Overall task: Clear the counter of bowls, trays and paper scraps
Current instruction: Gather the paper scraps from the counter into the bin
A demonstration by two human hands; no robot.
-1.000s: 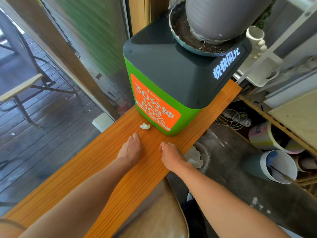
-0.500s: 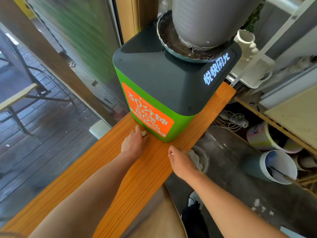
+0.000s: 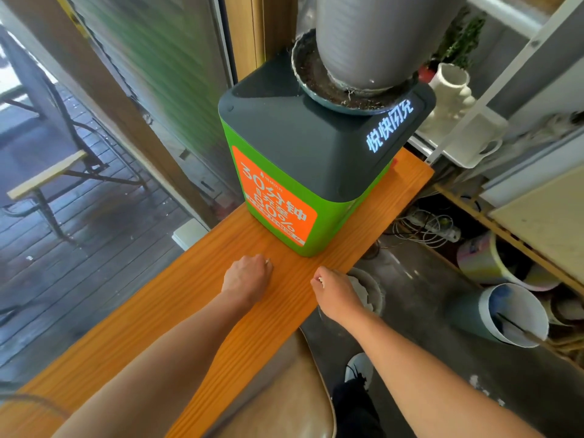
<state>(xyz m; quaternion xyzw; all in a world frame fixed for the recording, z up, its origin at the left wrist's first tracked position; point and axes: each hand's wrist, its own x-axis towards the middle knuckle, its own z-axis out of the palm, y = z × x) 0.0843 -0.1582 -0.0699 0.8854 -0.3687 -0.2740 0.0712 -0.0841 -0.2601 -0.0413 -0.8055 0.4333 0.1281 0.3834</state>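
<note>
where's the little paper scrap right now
In the head view it is in the closed left hand on the wooden counter, just in front of the green box; only a white sliver shows at the fingertips.

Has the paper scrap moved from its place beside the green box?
Yes. It lay on the counter against the green box; now the left hand holds it, closed, nearer the person.
</note>
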